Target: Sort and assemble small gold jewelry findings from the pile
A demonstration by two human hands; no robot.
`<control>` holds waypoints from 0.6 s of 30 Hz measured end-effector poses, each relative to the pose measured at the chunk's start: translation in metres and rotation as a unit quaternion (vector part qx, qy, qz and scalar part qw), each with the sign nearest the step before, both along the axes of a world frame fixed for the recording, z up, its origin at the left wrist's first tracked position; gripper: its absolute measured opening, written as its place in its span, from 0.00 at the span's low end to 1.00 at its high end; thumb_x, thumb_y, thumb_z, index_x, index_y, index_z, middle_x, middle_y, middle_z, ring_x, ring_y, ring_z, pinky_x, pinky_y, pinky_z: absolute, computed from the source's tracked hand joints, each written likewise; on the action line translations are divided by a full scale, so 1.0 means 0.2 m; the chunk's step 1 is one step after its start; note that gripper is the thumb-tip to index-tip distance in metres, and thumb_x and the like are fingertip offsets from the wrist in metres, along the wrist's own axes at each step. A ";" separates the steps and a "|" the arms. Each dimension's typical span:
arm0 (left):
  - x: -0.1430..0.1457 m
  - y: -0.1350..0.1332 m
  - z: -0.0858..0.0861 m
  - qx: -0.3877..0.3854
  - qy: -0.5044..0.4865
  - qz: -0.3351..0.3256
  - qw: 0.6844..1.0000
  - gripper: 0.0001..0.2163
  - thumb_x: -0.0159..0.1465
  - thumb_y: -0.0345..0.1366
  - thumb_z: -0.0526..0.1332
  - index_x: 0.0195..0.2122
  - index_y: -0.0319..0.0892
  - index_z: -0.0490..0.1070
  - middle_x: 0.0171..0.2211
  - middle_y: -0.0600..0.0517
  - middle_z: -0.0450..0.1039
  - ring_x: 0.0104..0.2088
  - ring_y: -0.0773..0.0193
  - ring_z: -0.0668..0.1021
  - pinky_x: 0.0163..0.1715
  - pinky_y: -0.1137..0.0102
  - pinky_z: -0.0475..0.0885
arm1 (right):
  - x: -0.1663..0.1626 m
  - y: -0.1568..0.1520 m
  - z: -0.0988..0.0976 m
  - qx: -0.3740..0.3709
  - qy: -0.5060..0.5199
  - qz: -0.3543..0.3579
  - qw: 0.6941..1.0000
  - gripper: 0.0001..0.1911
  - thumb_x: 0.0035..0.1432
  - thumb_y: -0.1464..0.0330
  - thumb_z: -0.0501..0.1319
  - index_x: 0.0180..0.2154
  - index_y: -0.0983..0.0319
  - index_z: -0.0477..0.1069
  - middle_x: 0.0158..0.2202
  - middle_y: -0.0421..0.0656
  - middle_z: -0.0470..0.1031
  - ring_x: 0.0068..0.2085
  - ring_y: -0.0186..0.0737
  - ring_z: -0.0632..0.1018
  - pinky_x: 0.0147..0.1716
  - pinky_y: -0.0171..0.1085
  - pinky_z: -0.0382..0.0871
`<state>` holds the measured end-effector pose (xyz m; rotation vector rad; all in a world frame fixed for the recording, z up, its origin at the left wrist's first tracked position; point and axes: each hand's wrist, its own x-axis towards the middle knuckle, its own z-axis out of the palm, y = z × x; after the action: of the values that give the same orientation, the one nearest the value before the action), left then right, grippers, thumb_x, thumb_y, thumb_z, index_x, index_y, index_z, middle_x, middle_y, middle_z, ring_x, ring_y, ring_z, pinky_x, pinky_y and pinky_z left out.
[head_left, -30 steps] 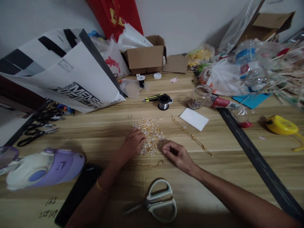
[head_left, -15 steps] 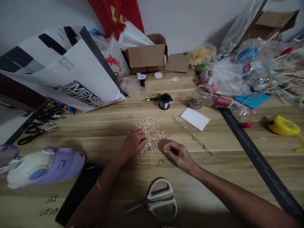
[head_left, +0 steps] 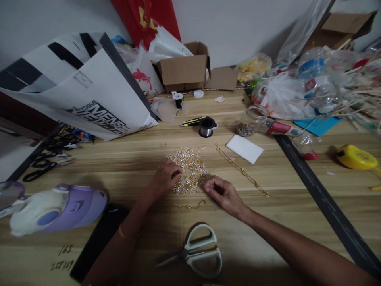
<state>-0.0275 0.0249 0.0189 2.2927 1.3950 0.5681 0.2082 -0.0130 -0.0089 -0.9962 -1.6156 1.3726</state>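
A heap of small gold and silver metal bits point(head_left: 190, 167) lies in the middle of the wooden table point(head_left: 282, 198). My left hand point(head_left: 165, 178) rests on the heap's left side with its fingers curled into the bits. My right hand point(head_left: 224, 194) sits at the heap's lower right edge, fingers pinched together; what they pinch is too small to make out. A short gold chain piece point(head_left: 187, 206) lies just below the heap between my hands. A longer gold chain point(head_left: 241, 171) runs diagonally to the right.
White-handled scissors point(head_left: 196, 252) lie near the front edge. A purple and white bottle point(head_left: 56, 208) and a black phone point(head_left: 98, 238) are at left, a big paper bag point(head_left: 80, 87) behind. A wire spool point(head_left: 206, 127), a bead jar point(head_left: 248, 123), a white card point(head_left: 244, 149), a black ruler point(head_left: 321, 202) and a yellow tape measure point(head_left: 355, 157) stand to the right.
My left hand's fingers have shifted slightly on the heap. My right hand has stayed put.
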 end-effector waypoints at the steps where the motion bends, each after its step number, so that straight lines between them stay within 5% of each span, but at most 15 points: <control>1: 0.00 0.00 0.00 -0.004 -0.001 0.005 1.000 0.05 0.60 0.29 0.58 0.28 0.40 0.71 0.27 0.52 0.72 0.35 0.63 0.71 0.38 0.69 0.65 | 0.00 0.00 0.00 -0.002 0.000 0.000 1.000 0.10 0.60 0.64 0.58 0.29 0.63 0.67 0.26 0.40 0.65 0.29 0.34 0.67 0.29 0.33 0.61; 18: -0.02 0.00 -0.03 -0.003 -0.056 0.006 0.998 0.04 0.57 0.26 0.60 0.31 0.41 0.72 0.29 0.53 0.73 0.35 0.65 0.73 0.38 0.71 0.67 | 0.00 0.00 0.01 0.000 -0.002 0.001 1.000 0.10 0.59 0.65 0.58 0.28 0.64 0.67 0.26 0.40 0.65 0.29 0.34 0.67 0.29 0.33 0.61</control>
<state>-0.0316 0.0253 0.0128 2.2135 1.3563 0.6843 0.2084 -0.0127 -0.0070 -0.9973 -1.6208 1.3725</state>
